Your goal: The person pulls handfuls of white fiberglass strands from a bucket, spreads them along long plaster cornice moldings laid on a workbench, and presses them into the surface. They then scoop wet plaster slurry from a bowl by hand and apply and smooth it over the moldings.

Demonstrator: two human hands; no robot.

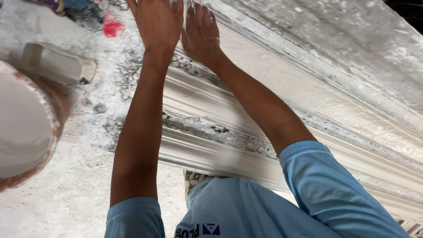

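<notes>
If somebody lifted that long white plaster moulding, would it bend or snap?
The moulding looks rigid and probably brittle: long, thin-edged, cast plaster. Lifted from one end, it might crack. Its dusty white surface could feel slippery under the left hand and right hand, which press flat on it.

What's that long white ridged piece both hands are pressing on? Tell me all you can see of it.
The moulding is a long white strip that looks like plaster, shaped in stepped ridges and grooves along its length. It runs slantwise from top centre to lower right, across a dusty white surface. Dark specks and grey smears mark some grooves. The left hand and right hand lie flat on its far end, side by side.
</notes>
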